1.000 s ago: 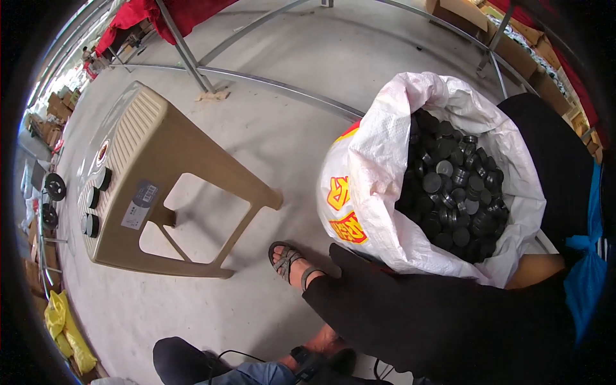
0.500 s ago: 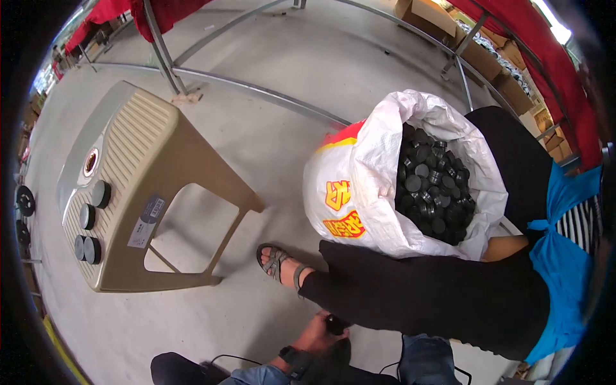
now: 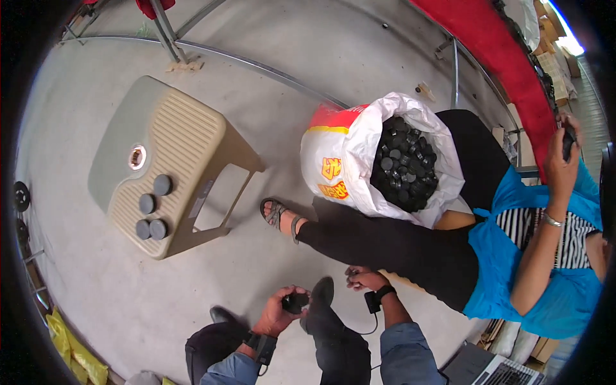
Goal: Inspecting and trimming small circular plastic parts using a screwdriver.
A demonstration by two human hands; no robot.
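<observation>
Low in the picture, my left hand (image 3: 276, 313) is closed around a dark round cap (image 3: 295, 303), whose flat face is partly covered by the fingers. To its right, my right hand (image 3: 368, 279) has its fingers curled in beside a co-worker's leg; whatever they may hold is too small to make out. Farther off, a white woven sack (image 3: 356, 154) stands open, filled with black round caps (image 3: 404, 167). Several similar dark discs (image 3: 162, 185) lie on top of a beige plastic stool (image 3: 186, 131) at the left.
A seated co-worker's black-trousered leg (image 3: 385, 250) stretches along the sack's near side. The co-worker's raised hand (image 3: 563, 157) holds a dark object at the right. A metal rail (image 3: 269, 72) crosses behind the sack. Yellow bags (image 3: 74, 350) lie at the lower left, and a laptop (image 3: 504, 372) at the lower right.
The view has shifted, bringing more of the co-worker into sight. My left hand has moved left and up, still around a dark thing. My right hand has come into view.
</observation>
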